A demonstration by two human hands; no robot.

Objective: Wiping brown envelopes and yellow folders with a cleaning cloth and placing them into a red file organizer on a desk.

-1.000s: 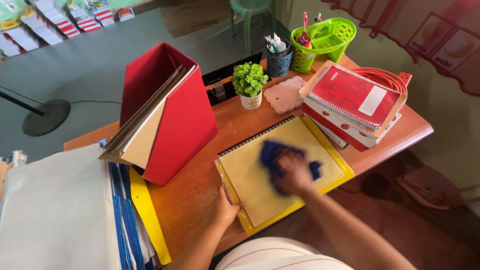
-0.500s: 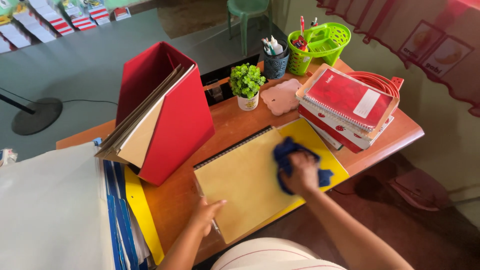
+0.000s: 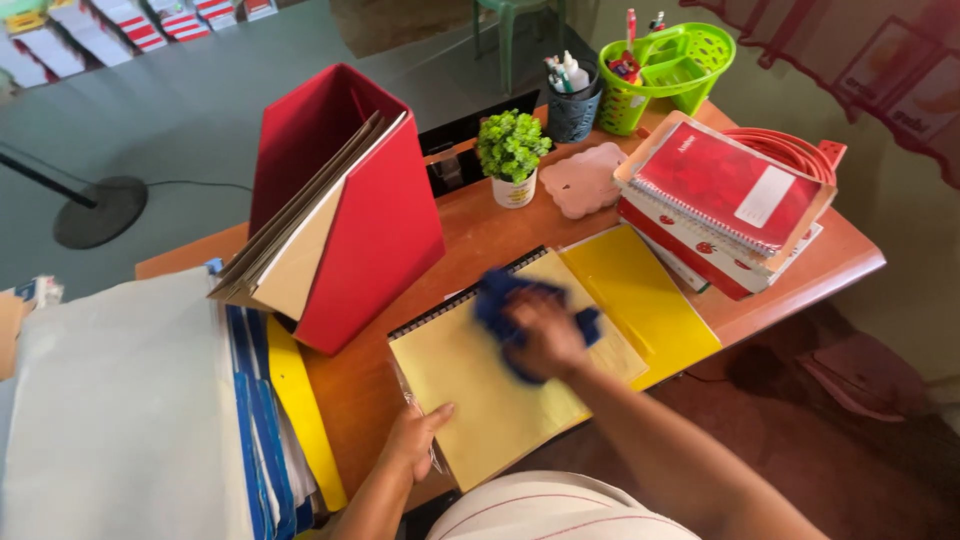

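White blank label on red notebook [image 3: 730, 185], top right. Blue cloth [image 3: 500, 300] bunched under right hand [image 3: 545, 335], fingers clenched on it. Left hand [image 3: 415, 440] flat, fingers spread on yellow spiral notebook [image 3: 480, 385].

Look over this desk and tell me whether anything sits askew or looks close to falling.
The yellow spiral notebook lies slanted across the wooden desk, its near corner past the front edge. The left hand rests on that corner while the right hand presses a blue cloth onto it. Nothing looks spilled or damaged.

Blue cloth [image 3: 500, 300] bunched, blurred, on pale yellow spiral notebook [image 3: 480, 390]; notebook closed, flat, askew at desk's near edge.
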